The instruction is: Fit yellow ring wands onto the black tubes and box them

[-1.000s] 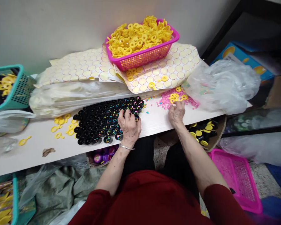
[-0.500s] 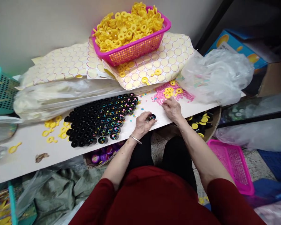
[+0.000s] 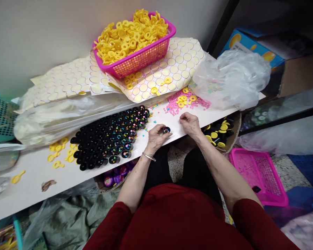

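Note:
My left hand (image 3: 156,139) is closed around a small black cup (image 3: 166,130) with coloured beads inside, near the table's front edge. To its right, my right hand (image 3: 190,123) hovers with thumb and fingertips pinched together; whatever they hold is too small or hidden to make out. Just beyond that hand lies a spread of tiny pink beads (image 3: 173,104) with several yellow ring-shaped pieces (image 3: 182,100) on top. Left of my hands stand many black cups (image 3: 106,135) in tight rows. Those nearer me hold coloured beads, while the far-left ones look dark inside.
A pink basket (image 3: 135,62) heaped with yellow ring pieces rests on sheets of round stickers (image 3: 182,59). A clear plastic bag (image 3: 232,80) bulges at the table's right end. Below are a carton of black and yellow pieces (image 3: 221,133) and a pink tray (image 3: 261,173).
The camera view has shifted slightly, moving most of the scene leftward. My right hand has drawn back a little from the pink beads, still pinched. The left hand keeps its cup.

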A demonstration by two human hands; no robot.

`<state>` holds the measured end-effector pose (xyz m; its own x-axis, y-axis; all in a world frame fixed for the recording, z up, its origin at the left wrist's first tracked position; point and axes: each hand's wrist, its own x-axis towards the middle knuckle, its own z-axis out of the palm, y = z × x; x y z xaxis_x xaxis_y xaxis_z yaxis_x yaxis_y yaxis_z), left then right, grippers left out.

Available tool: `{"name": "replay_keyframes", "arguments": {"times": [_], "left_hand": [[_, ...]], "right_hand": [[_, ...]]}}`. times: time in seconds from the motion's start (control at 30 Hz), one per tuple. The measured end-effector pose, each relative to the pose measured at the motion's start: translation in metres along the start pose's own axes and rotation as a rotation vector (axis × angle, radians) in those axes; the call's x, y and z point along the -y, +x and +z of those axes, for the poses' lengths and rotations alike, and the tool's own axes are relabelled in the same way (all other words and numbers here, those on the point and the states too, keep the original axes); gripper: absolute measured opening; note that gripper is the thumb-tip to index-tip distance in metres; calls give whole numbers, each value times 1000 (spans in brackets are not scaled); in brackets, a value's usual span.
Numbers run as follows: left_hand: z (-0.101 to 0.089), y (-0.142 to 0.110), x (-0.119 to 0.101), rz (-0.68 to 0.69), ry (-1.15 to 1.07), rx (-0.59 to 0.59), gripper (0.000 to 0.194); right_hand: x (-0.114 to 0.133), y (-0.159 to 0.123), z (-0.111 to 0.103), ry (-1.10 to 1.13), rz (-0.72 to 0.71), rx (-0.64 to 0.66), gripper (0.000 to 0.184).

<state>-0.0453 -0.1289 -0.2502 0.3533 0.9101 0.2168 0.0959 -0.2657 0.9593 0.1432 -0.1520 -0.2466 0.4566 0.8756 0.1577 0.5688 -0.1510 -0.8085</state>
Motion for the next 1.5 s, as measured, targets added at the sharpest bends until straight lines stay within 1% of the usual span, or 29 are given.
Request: {"name": "replay_keyframes", "arguments": {"times": [0.13, 0.2, 0.3, 0.47, 0.63, 0.77, 0.87, 1.0, 1.1, 1.23, 1.37, 1.5], "left_hand": [[1, 1, 0, -9, -1, -14, 32], [2, 1, 0, -5, -4, -19, 32], [3, -1, 1, -1, -21, -21, 32], [4, -2, 4, -4, -58, -19, 34], [5, -1, 4, -3, -50, -28, 33], [5, -1, 4, 12, -37, -23, 32], [4, 0, 4, 14, -11, -22, 31], [3, 1, 4, 65, 48, -12, 34], [2, 1, 4, 93, 90, 11, 31], [1, 0, 5, 100, 117, 30, 32], [1, 1, 7, 99, 143, 44, 35], [1, 2, 7, 103, 194, 66, 33]], "right_hand": [[1, -5, -7, -10, 9, -5, 7], [3, -4, -10, -64, 7, -17, 9], [5, -1, -14, -166, 24, 6, 11], [0, 4, -20, -286, -42, 16, 14], [-9, 3, -29, -237, -104, -1, 15], [-15, -2, -34, -139, -95, -42, 18], [-15, -5, -32, -181, -122, -29, 17], [-11, -4, -24, -366, -156, -1, 16], [-11, -3, -20, -445, -171, -4, 16], [-14, -1, -20, -395, -161, -35, 15], [-13, -1, -18, -295, -145, -12, 15], [-6, -1, -16, -357, -110, -10, 14]]}}
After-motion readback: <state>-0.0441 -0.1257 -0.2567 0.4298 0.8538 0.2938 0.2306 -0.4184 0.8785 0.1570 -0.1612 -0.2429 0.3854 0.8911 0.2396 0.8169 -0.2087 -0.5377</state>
